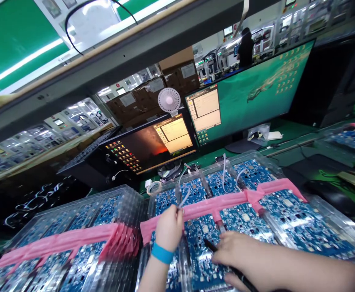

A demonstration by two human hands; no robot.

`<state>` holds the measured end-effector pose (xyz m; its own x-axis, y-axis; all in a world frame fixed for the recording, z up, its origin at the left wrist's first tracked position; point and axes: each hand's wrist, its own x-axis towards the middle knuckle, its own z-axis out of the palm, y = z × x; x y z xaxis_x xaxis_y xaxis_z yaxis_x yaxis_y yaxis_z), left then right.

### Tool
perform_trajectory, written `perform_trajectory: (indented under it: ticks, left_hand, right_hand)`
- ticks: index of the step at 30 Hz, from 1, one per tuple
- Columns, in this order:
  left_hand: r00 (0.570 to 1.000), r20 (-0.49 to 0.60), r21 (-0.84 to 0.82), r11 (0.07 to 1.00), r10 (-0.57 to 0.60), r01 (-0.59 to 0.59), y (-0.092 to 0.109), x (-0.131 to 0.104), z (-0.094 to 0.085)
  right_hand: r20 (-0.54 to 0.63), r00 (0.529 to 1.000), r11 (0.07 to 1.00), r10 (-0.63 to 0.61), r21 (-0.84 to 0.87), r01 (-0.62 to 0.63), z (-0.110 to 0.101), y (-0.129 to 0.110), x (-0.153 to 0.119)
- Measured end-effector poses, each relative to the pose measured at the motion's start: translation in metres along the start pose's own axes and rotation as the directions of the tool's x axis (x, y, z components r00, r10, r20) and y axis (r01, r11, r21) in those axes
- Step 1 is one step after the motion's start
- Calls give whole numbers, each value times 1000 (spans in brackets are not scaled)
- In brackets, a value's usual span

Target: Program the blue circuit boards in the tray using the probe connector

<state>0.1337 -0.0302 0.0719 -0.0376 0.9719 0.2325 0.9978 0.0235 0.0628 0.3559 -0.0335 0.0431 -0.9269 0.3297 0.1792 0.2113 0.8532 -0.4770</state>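
My left hand (169, 228), with a blue band on its wrist, is closed in a pinch at the lower end of a short white cable (185, 198). It is over the front left of a clear plastic tray (337, 219) of blue circuit boards (241, 219). My right hand (234, 251) is wrapped round a slim black pen-like tool (210, 245), its tip pointing up and left over a board. I cannot make out the tool's exact kind. Pink foam strips (214, 205) run across the boards. More white cables (224, 172) stick up at the back of the tray.
To the left is a stack of clear trays (131, 202) with boards and pink strips. Two monitors (153, 142) and a small white fan (169, 100) stand behind. A black mouse (332, 194) is at right. A shelf beam (129, 44) crosses overhead; a person (246, 48) stands far back.
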Motion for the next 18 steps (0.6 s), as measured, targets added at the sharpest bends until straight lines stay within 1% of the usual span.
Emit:
perform_trajectory:
  ticks: [2, 3, 5, 7, 10, 12, 14, 18]
  left_hand:
    - [999, -36, -30, 999, 32, -33, -7, 31, 0]
    - [998, -46, -44, 998, 45, -47, -10, 46, 3]
    - [996, -58, -68, 995, 67, -71, -16, 72, 16]
    - [995, -66, -89, 992, 81, -87, -21, 91, 34]
    - [993, -62, -124, 987, 96, -103, -29, 103, 60]
    - [993, -54, -152, 982, 107, -114, -34, 105, 72]
    - [992, -47, -182, 976, 115, -122, -39, 105, 78]
    - [993, -33, -243, 963, 112, -116, -45, 106, 82]
  right_hand:
    - [-79, 997, 1000, 17, 5, -16, -10, 11, 5]
    - [-112, 993, 999, 32, -7, -33, -15, 18, 9]
    - [-167, 984, 996, 66, -42, -74, -20, 34, 18]
    - [-196, 976, 991, 92, -78, -109, -20, 51, 26]
    - [-197, 974, 987, 114, -93, -134, -12, 68, 31]
    - [-193, 974, 988, 122, -66, -137, -5, 75, 31]
    - [-193, 970, 987, 145, -35, -155, 0, 78, 29]
    - [-199, 961, 981, 191, 9, -193, 4, 81, 27]
